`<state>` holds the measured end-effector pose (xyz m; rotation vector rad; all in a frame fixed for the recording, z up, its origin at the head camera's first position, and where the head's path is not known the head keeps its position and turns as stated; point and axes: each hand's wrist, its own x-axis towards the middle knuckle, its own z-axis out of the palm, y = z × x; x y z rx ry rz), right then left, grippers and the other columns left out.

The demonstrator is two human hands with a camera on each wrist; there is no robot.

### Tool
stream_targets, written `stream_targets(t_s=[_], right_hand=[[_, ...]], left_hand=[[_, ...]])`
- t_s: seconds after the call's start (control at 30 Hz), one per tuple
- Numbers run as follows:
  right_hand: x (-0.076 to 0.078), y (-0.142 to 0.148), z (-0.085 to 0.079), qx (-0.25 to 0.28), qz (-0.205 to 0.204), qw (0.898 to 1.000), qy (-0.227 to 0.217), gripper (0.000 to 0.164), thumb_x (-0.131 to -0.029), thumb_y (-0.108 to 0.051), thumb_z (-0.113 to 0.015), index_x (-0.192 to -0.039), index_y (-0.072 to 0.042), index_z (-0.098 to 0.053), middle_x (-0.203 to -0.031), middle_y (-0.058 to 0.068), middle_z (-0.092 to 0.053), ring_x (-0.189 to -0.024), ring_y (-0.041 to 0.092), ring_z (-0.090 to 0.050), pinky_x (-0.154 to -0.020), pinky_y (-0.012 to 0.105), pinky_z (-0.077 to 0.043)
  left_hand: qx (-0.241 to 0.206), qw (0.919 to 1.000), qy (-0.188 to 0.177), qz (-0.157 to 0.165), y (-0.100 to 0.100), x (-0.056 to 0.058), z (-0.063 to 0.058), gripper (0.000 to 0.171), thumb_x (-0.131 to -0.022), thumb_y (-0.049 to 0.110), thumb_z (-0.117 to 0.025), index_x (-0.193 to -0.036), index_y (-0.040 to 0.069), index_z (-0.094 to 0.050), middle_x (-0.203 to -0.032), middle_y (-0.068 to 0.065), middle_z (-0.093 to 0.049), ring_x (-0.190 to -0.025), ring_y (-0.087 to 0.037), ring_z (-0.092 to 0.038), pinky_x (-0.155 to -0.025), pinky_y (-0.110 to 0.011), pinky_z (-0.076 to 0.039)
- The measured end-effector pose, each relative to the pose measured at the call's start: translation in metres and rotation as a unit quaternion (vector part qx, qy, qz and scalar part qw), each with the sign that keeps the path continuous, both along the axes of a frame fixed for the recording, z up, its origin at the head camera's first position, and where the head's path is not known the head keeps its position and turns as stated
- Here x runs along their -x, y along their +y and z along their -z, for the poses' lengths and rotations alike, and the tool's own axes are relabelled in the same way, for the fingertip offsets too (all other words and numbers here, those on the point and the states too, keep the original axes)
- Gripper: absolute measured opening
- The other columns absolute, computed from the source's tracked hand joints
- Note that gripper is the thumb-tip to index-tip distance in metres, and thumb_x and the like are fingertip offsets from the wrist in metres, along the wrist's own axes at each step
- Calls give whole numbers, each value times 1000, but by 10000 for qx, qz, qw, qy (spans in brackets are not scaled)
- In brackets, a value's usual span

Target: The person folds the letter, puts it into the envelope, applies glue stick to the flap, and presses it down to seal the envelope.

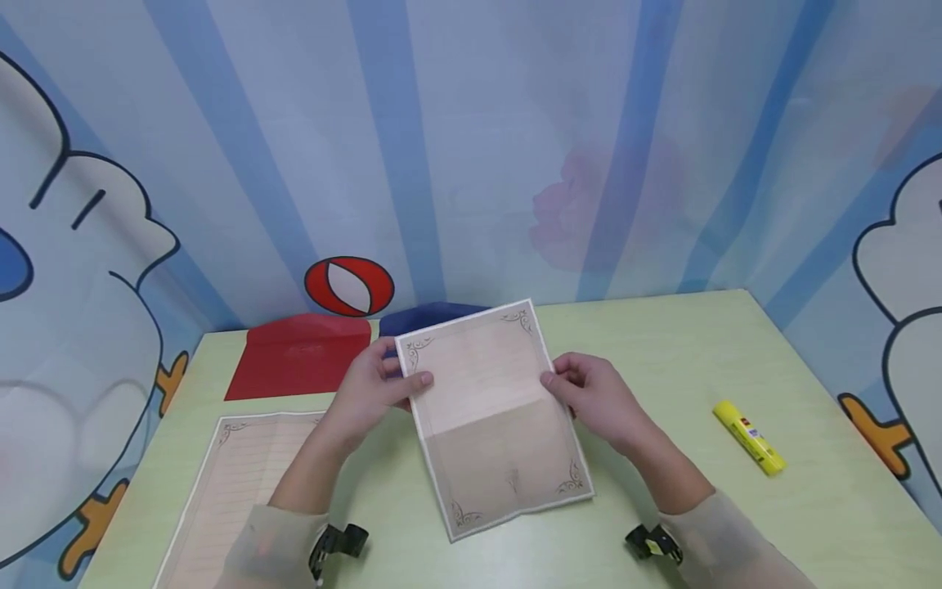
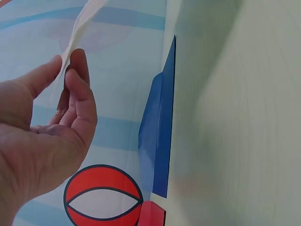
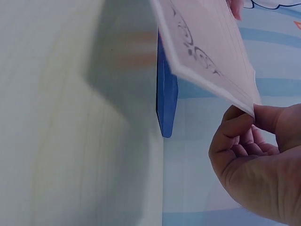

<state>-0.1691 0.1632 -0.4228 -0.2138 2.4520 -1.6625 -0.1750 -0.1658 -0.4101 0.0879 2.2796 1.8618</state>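
Observation:
A creased sheet of letter paper [image 1: 486, 409] with ornate corner scrolls and a white border is held up above the table, tilted. My left hand [image 1: 375, 388] pinches its left edge between thumb and fingers. At the right edge, my right hand [image 1: 596, 398] pinches it the same way. One fold runs across the middle of the sheet, and its lower half looks darker. In the right wrist view the paper [image 3: 211, 52] slants up from the right thumb and fingertips [image 3: 237, 120]. A blue envelope [image 1: 434, 313] lies behind the sheet, partly hidden by it.
A red envelope [image 1: 294, 360] lies at the back left of the table [image 1: 662, 343]. A second, lined letter sheet [image 1: 243, 483] lies at the front left, partly under the left forearm. On the right is a yellow glue stick [image 1: 749, 438]. A printed curtain [image 1: 486, 147] hangs behind the table.

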Motion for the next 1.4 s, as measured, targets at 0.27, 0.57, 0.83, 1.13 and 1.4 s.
stream_targets(t_s=[0.27,0.57,0.83,1.13,1.4], right_hand=[[3,1,-2,331,525,9981,-30,25,-109,-20,-63,-115,4,-66,-91,13,-70,-78,23,-63,-65,29,-55],[3,3,-3,627,768,9951,-51,26,-108,-20,-64,-117,5,-65,-94,15,-71,-79,22,-65,-65,28,-56],[2,3,-3,595,796,9949,186,42,-108,-21,-66,-144,-7,-52,-93,14,-72,-74,23,-62,-65,31,-56],[1,8,-8,315,-28,9966,759,37,-98,-11,-77,-134,-6,-68,-106,13,-63,-91,28,-58,-72,25,-54],[-2,8,-11,-282,-180,9914,1266,35,-100,-6,-74,-134,-5,-68,-104,10,-67,-88,26,-63,-74,28,-55]], left_hand=[[118,9998,-23,134,10,-14,1,43,-99,12,-78,-136,7,-58,-109,-12,-79,-89,-28,-78,-80,-36,-64],[80,9997,191,-144,22,-24,0,45,-100,9,-75,-140,5,-55,-104,-12,-79,-84,-27,-77,-77,-37,-64],[236,9967,364,-687,30,-23,3,72,-101,11,-75,-162,21,-39,-98,-9,-78,-80,-26,-74,-70,-35,-62],[654,9931,627,-738,27,-26,0,21,-106,14,-67,-125,17,-75,-105,-4,-71,-91,-24,-65,-74,-31,-59],[1110,9889,913,-380,26,-30,-5,39,-97,12,-80,-134,17,-70,-97,-7,-62,-89,-25,-58,-71,-27,-50]])
